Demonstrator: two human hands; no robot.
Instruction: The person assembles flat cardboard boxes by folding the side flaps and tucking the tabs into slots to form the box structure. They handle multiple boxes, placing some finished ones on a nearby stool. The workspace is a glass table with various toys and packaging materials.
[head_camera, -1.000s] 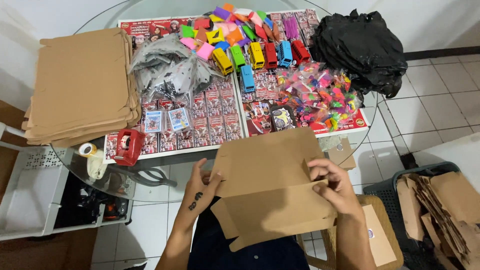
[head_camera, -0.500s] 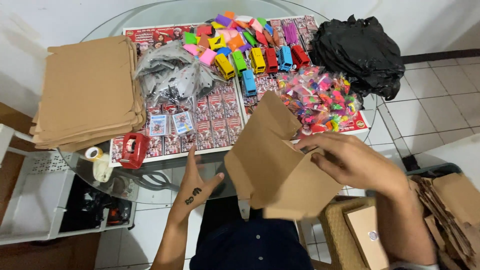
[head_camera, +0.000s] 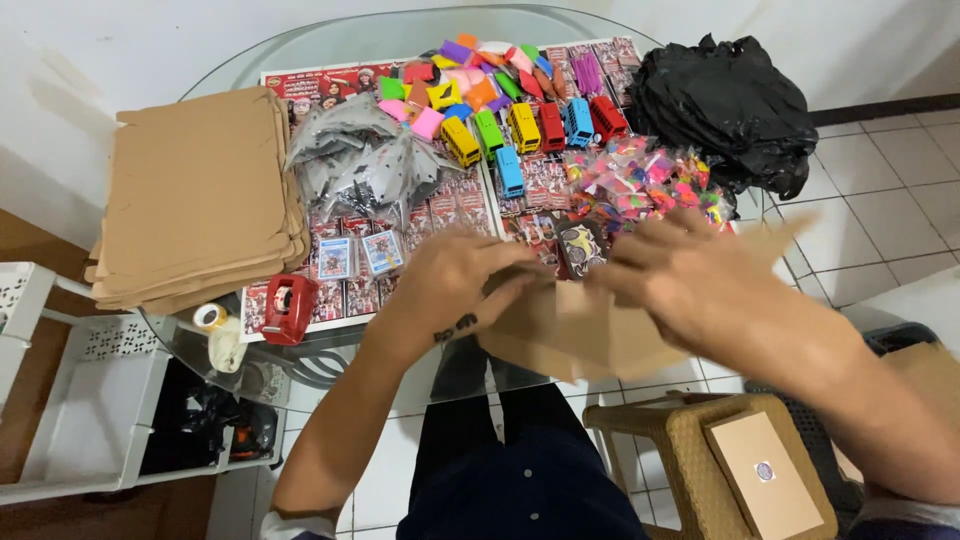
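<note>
Left hand (head_camera: 455, 285) and right hand (head_camera: 690, 275) both press on a brown card piece (head_camera: 580, 335), fingers bent around its folds; motion blur hides the exact grip. The card sits at the tabletop (head_camera: 330, 45) near edge, just in front of the candy pile (head_camera: 640, 180). Risks, as judged: a quick fold could sweep the candy or the toy buses (head_camera: 530, 130) behind it, or crease the card crooked. Tape dispenser (head_camera: 290, 305) lies left of the card.

Round glass table (head_camera: 330, 45), white tiled floor (head_camera: 890, 215), perhaps wicker stool (head_camera: 640, 440)
</note>
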